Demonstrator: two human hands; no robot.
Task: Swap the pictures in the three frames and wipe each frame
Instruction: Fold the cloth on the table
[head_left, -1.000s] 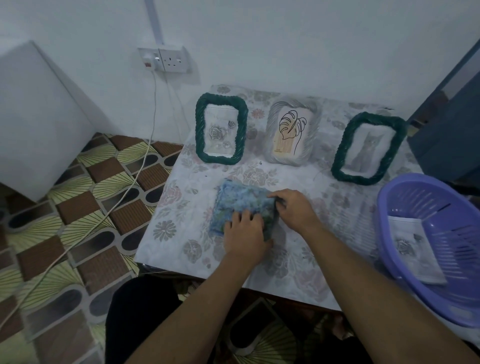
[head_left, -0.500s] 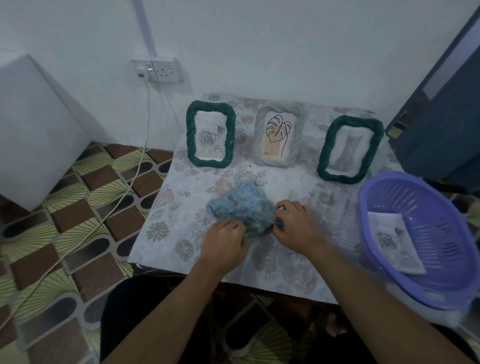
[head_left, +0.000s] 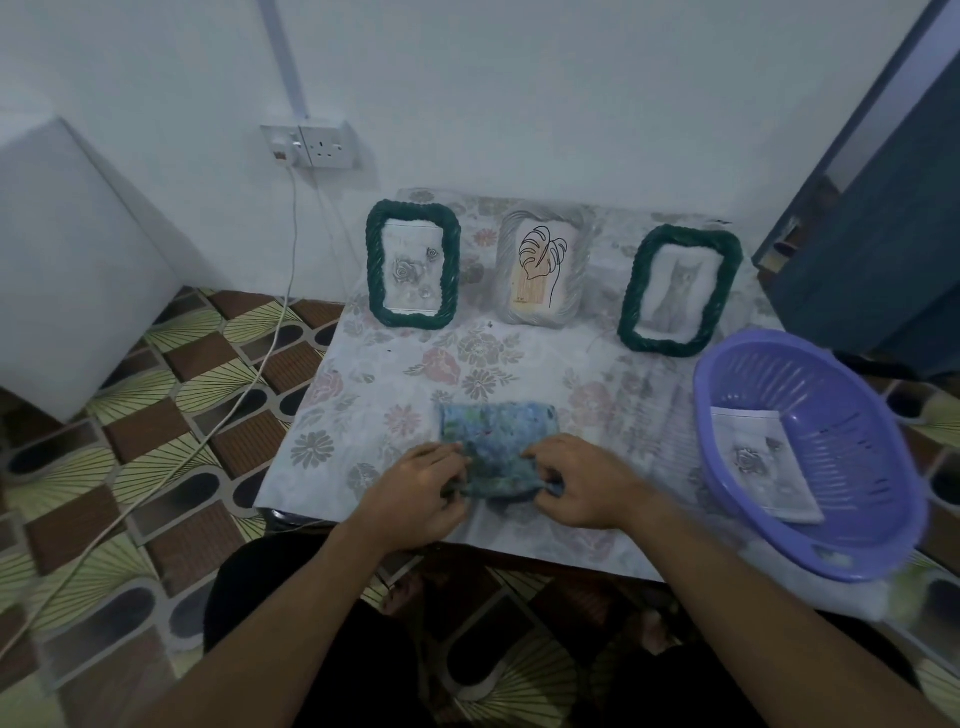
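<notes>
Cloth (head_left: 493, 447) looks limp, light: your left hand (head_left: 415, 488) and right hand (head_left: 582, 483) pinch its near edge; bunch it to wipe.

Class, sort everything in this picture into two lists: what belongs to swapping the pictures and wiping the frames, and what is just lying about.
Belongs to the job: left green frame, grey frame, right green frame, cloth gripped by left hand and right hand, spare picture in the basket.
Lying about: wall socket, cable, white box.
</notes>
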